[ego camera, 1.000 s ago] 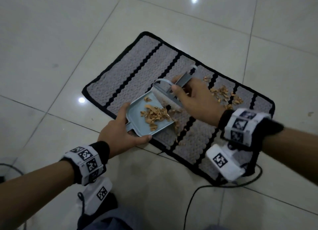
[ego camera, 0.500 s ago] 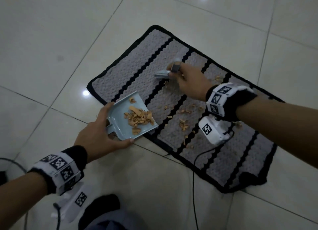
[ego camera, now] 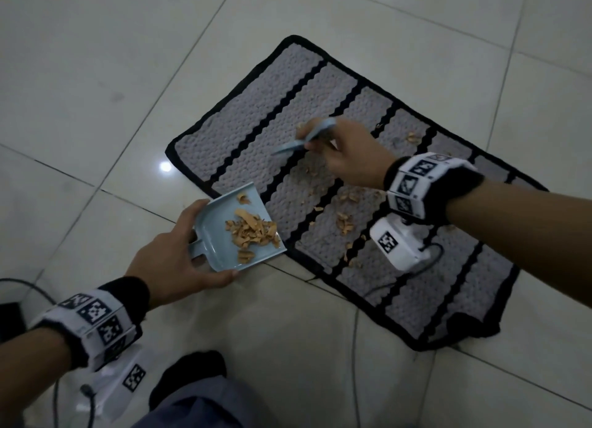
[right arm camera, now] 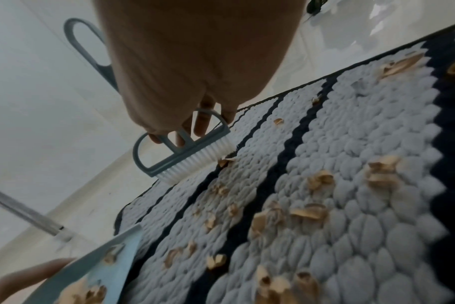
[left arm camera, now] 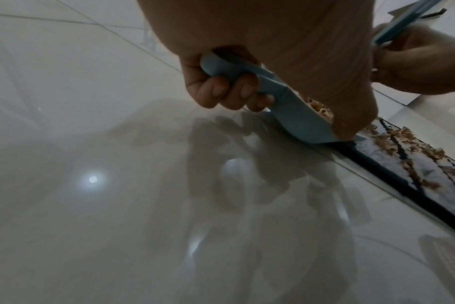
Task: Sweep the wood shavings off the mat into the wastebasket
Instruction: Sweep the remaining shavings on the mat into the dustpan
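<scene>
A grey mat (ego camera: pixel 243 129) with black stripes lies on the tiled floor. Loose wood shavings (ego camera: pixel 344 224) are scattered over its middle stripes (right arm camera: pixel 309 211). My left hand (ego camera: pixel 166 261) grips the handle of a light blue dustpan (ego camera: pixel 221 222), whose front lip rests at the mat's near edge; a pile of shavings (ego camera: pixel 251 230) lies inside it. In the left wrist view my fingers (left arm camera: pixel 221 88) curl round the dustpan handle (left arm camera: pixel 231 67). My right hand (ego camera: pixel 346 152) holds a small blue brush (ego camera: pixel 301 139) over the mat's far part, its white bristles (right arm camera: pixel 195 162) touching the mat.
Glossy pale floor tiles (ego camera: pixel 96 75) surround the mat. A black cable (ego camera: pixel 355 347) runs across the floor near the mat's near edge. The mat's right corner (ego camera: pixel 464 328) is folded up. No wastebasket is in view.
My right hand has carried the brush away from the dustpan to the mat's far side. My left hand has slid the dustpan back to the mat's near edge.
</scene>
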Motion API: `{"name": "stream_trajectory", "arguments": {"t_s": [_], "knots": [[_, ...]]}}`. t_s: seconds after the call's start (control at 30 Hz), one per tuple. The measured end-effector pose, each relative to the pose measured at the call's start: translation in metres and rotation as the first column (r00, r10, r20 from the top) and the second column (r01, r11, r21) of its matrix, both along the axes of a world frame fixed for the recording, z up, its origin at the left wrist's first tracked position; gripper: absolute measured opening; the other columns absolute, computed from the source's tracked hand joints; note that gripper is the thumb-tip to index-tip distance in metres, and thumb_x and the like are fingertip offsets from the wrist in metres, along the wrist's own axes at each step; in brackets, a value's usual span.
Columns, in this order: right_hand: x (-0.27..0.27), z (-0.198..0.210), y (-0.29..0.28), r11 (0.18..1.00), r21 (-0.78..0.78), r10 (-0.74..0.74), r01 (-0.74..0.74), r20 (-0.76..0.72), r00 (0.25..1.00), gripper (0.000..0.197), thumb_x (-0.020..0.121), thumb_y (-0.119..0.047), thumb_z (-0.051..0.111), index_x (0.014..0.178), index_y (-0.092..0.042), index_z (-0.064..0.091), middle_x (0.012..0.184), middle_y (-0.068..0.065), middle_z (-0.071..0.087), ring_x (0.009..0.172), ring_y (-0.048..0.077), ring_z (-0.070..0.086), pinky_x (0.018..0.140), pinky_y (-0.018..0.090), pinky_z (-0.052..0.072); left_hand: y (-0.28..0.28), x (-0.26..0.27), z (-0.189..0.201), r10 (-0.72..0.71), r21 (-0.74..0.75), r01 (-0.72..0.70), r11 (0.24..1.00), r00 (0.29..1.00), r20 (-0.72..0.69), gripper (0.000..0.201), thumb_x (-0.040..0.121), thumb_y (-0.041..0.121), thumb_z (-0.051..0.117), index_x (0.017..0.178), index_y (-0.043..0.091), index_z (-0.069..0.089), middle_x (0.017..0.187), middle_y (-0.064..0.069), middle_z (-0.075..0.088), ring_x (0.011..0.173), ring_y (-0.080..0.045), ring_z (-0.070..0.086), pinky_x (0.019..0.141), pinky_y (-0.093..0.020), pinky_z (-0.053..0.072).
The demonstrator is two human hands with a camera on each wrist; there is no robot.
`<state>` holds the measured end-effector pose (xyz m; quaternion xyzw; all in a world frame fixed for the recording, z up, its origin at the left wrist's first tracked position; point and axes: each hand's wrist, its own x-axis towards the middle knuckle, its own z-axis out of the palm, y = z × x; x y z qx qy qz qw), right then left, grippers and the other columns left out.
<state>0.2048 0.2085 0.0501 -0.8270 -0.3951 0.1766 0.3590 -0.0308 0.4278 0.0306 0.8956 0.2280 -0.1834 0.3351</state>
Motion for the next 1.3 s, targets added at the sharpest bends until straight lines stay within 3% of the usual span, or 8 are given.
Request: {"name": "stream_trajectory", "arguments": {"t_s": [0.17, 0.3, 0.47, 0.63, 0.8, 1.07, 1.17, 1.3], "knots": [[0.001, -0.003, -0.007, 0.987, -0.108, 0.115, -0.119, -0.043, 0.992, 0.015, 0.094, -0.007, 0.054, 0.101, -0.007, 0.067, 0.108, 0.007, 0.069, 0.102, 0.018, 0.062, 0.093, 0.039, 0.051, -0.006, 0.005, -0.002, -0.044, -0.002, 0.044, 0.999, 0.999, -0.008, 0.116, 0.052, 0.061, 0.086, 0.143, 0.045, 0.016, 0.101, 0.020, 0.059, 0.093, -0.019, 0.064, 0.076, -0.030, 0.047], [-0.007, 0.003, -0.044, 0.944, -0.203, 0.244, -0.260, -0.104, 0.964, 0.016, 0.095, -0.003, 0.057, 0.104, -0.008, 0.069, 0.106, -0.002, 0.067, 0.089, -0.015, 0.054, 0.080, 0.002, 0.041, -0.006, 0.001, -0.006, -0.080, 0.017, 0.081, 0.997, 0.996, -0.045, 0.120, 0.045, 0.074, 0.078, 0.142, 0.049, 0.011, 0.114, 0.008, 0.068, 0.097, -0.023, 0.068, 0.080, -0.036, 0.055], [0.003, 0.024, -0.051, 0.935, -0.272, 0.196, -0.228, -0.141, 0.970, 0.015, 0.099, -0.012, 0.053, 0.095, -0.019, 0.066, 0.103, 0.002, 0.069, 0.091, 0.015, 0.064, 0.084, 0.032, 0.052, -0.009, -0.002, -0.005, -0.102, 0.035, 0.104, 0.994, 0.993, -0.059, 0.119, 0.050, 0.068, 0.082, 0.143, 0.048, 0.010, 0.117, 0.007, 0.067, 0.098, -0.023, 0.067, 0.079, -0.033, 0.054], [0.032, 0.030, -0.007, 0.989, -0.146, 0.028, -0.030, -0.017, 0.999, 0.015, 0.101, -0.009, 0.050, 0.099, -0.014, 0.064, 0.074, -0.020, 0.051, 0.068, -0.018, 0.053, 0.064, 0.000, 0.038, -0.014, 0.004, -0.004, -0.094, 0.029, 0.095, 0.995, 0.995, -0.030, 0.120, 0.050, 0.069, 0.082, 0.143, 0.047, 0.010, 0.117, 0.007, 0.068, 0.100, -0.023, 0.067, 0.079, -0.034, 0.053], [0.060, 0.008, 0.027, 0.966, -0.248, -0.058, 0.070, 0.057, 0.997, 0.018, 0.098, -0.015, 0.053, 0.110, -0.009, 0.065, 0.114, 0.011, 0.065, 0.106, 0.028, 0.060, 0.093, 0.042, 0.048, -0.022, 0.016, -0.004, -0.121, 0.048, 0.123, 0.991, 0.992, -0.042, 0.123, 0.052, 0.071, 0.080, 0.147, 0.043, 0.007, 0.120, 0.005, 0.066, 0.096, -0.023, 0.067, 0.079, -0.033, 0.053], [0.033, 0.006, -0.020, 0.961, -0.260, 0.081, -0.090, -0.046, 0.996, 0.029, 0.092, 0.005, 0.049, 0.107, -0.013, 0.066, 0.110, 0.001, 0.066, 0.099, 0.011, 0.058, 0.090, 0.026, 0.043, -0.024, 0.021, -0.010, -0.146, 0.072, 0.149, 0.986, 0.988, -0.048, 0.126, 0.049, 0.077, 0.076, 0.147, 0.045, 0.003, 0.117, 0.003, 0.067, 0.093, -0.022, 0.067, 0.076, -0.034, 0.055], [0.016, 0.010, -0.055, 0.941, -0.307, 0.128, -0.142, -0.065, 0.990, 0.029, 0.095, 0.001, 0.051, 0.107, -0.020, 0.067, 0.101, -0.005, 0.064, 0.085, -0.003, 0.054, 0.078, 0.015, 0.039, -0.022, 0.019, -0.008, -0.143, 0.051, 0.145, 0.988, 0.989, -0.030, 0.125, 0.044, 0.082, 0.071, 0.145, 0.045, 0.005, 0.113, 0.007, 0.069, 0.091, -0.020, 0.068, 0.074, -0.033, 0.055], [0.011, 0.022, -0.078, 0.939, -0.317, 0.102, -0.134, -0.115, 0.988, 0.022, 0.099, -0.005, 0.051, 0.110, -0.015, 0.066, 0.105, -0.004, 0.064, 0.090, -0.006, 0.055, 0.081, 0.008, 0.039, -0.021, 0.019, -0.004, -0.143, 0.051, 0.144, 0.988, 0.989, -0.034, 0.128, 0.044, 0.081, 0.072, 0.147, 0.043, 0.005, 0.115, 0.006, 0.068, 0.095, -0.022, 0.068, 0.077, -0.033, 0.055]]}}
